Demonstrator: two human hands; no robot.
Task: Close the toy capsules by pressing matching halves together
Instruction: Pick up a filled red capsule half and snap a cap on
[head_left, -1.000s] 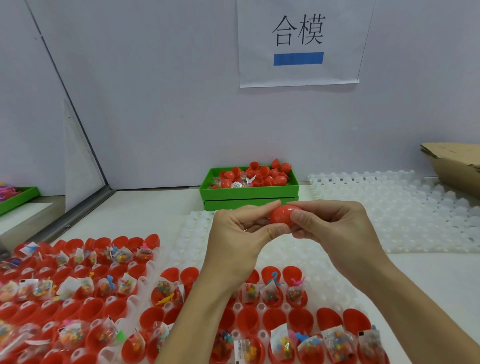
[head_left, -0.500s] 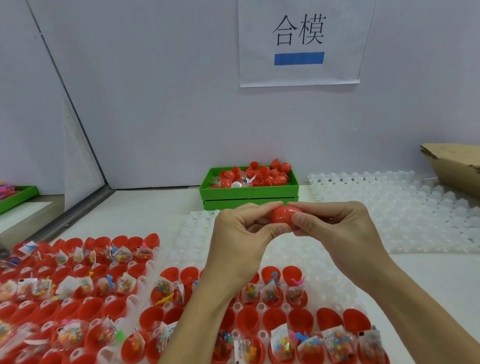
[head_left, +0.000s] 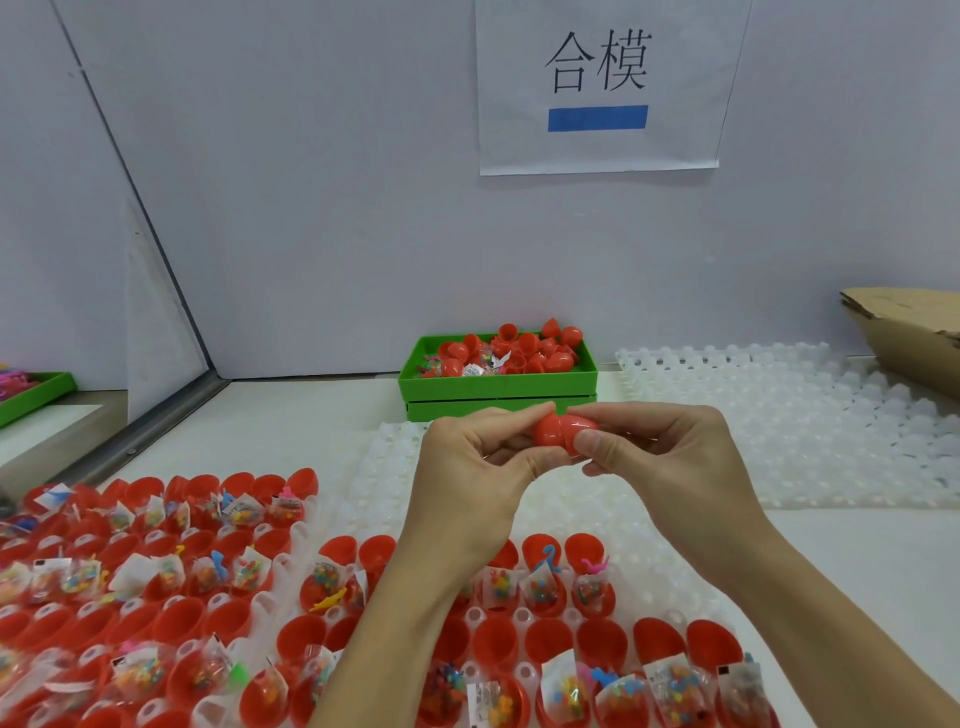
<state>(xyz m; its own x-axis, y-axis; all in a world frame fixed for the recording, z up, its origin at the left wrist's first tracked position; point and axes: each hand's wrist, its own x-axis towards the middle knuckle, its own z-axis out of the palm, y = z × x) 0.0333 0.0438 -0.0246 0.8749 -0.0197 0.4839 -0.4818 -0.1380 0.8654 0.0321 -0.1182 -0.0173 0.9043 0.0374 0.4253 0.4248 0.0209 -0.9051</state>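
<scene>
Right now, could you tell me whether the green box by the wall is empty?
No, the green box holds a heap of red capsule halves with a few small packets among them.

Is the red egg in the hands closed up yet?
Seemingly closed. The egg shows two halves meeting at a seam with no gap visible, pinched between the left hand and right hand. Fingers hide part of it.

White table (head_left: 291, 415) carries egg trays (head_left: 810, 415), green bin (head_left: 498, 387), cardboard (head_left: 904, 332).
</scene>
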